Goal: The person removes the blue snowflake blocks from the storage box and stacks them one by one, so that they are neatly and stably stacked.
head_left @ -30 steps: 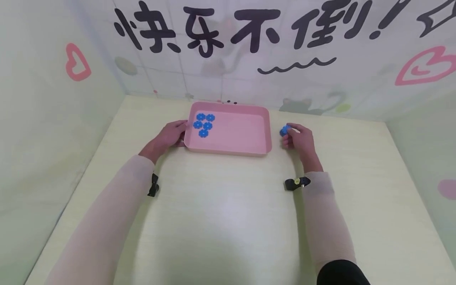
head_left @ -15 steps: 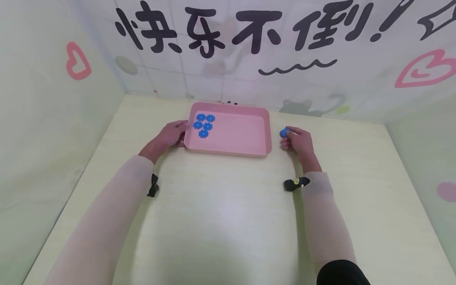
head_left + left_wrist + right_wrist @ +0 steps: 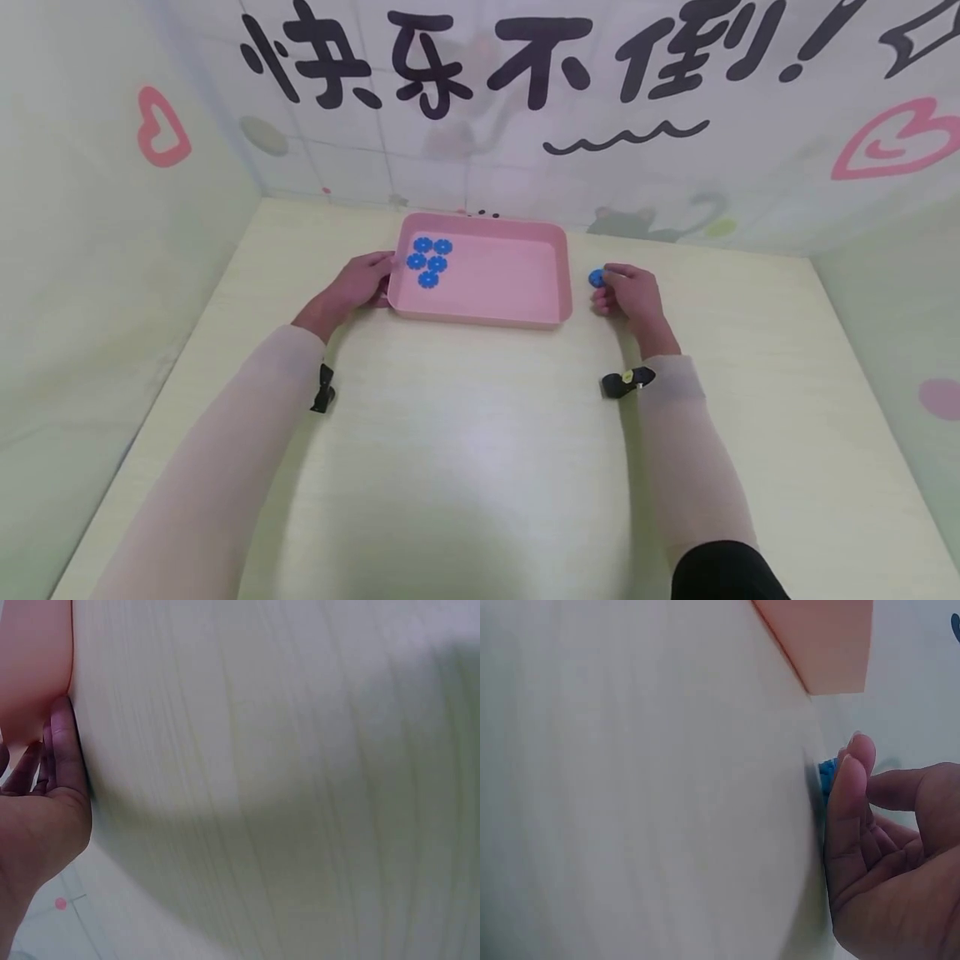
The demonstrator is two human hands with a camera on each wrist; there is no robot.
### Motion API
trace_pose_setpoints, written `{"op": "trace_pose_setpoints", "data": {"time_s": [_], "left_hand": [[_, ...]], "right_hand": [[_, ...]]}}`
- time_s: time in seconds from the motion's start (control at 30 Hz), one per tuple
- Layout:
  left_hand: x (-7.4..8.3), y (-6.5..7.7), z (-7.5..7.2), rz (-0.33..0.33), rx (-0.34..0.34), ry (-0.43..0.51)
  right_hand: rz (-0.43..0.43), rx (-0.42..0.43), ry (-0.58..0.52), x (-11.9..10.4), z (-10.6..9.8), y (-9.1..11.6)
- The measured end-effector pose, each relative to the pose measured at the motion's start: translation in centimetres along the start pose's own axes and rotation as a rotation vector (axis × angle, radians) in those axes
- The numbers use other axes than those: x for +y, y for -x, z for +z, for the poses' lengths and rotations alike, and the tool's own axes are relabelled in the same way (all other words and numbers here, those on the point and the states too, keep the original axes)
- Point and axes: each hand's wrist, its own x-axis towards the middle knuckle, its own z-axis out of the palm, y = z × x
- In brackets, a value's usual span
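A pink rectangular tray (image 3: 502, 271) stands at the back of the table. Several flat blue flower-shaped pieces (image 3: 428, 279) lie grouped in its left part. My left hand (image 3: 358, 282) holds the tray by its left side; in the left wrist view its fingers (image 3: 66, 746) lie against the tray's outer wall, low by the table. Right of the tray, my right hand (image 3: 632, 296) pinches a blue flower-shaped piece (image 3: 596, 278) close over the table. In the right wrist view, fingers mostly cover the held blue piece (image 3: 826, 774), with only a ridged edge showing.
The pale wood-grain table (image 3: 465, 433) meets a back wall (image 3: 480, 167) printed with black characters, just behind the tray. Side walls (image 3: 97, 250) flank the table. Black straps with small devices (image 3: 624, 383) sit on both wrists.
The held blue piece has turned slightly in my right fingers. My left hand, the tray and the pieces in it keep their places.
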Motion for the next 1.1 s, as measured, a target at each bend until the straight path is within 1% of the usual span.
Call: {"op": "trace_pose_setpoints", "data": {"time_s": [0.17, 0.3, 0.4, 0.47, 0.57, 0.73, 0.83, 0.93, 1.0, 1.1], "left_hand": [[0.0, -0.1, 0.0, -0.003, 0.003, 0.007], [0.0, -0.2, 0.0, -0.009, 0.005, 0.005], [0.1, -0.1, 0.0, -0.008, 0.010, 0.007], [0.1, 0.0, 0.0, -0.006, 0.009, 0.006], [0.1, 0.0, 0.0, -0.004, 0.004, 0.008], [0.0, -0.1, 0.1, -0.014, 0.001, 0.006], [0.0, -0.1, 0.1, -0.007, 0.003, 0.005], [0.1, -0.1, 0.1, -0.003, 0.004, 0.003], [0.1, 0.0, 0.1, -0.001, 0.002, -0.002], [0.1, 0.0, 0.1, -0.009, 0.003, 0.003]], "right_hand": [[-0.025, 0.012, 0.035, -1.7, 0.1, -0.1], [-0.074, -0.008, 0.047, -3.8, 1.1, -0.4], [-0.115, -0.043, 0.096, -5.5, 2.6, -0.5], [-0.138, -0.071, 0.136, -6.5, 3.9, -0.6], [-0.160, -0.108, 0.168, -7.9, 6.0, -0.6], [-0.190, -0.187, 0.200, -9.5, 9.3, -0.7], [-0.212, -0.249, 0.257, -9.6, 11.3, -0.6], [-0.249, -0.322, 0.322, -9.3, 13.2, -0.2], [-0.288, -0.361, 0.345, -8.8, 14.5, 0.0], [-0.348, -0.419, 0.345, -8.1, 16.2, 0.3]]}}
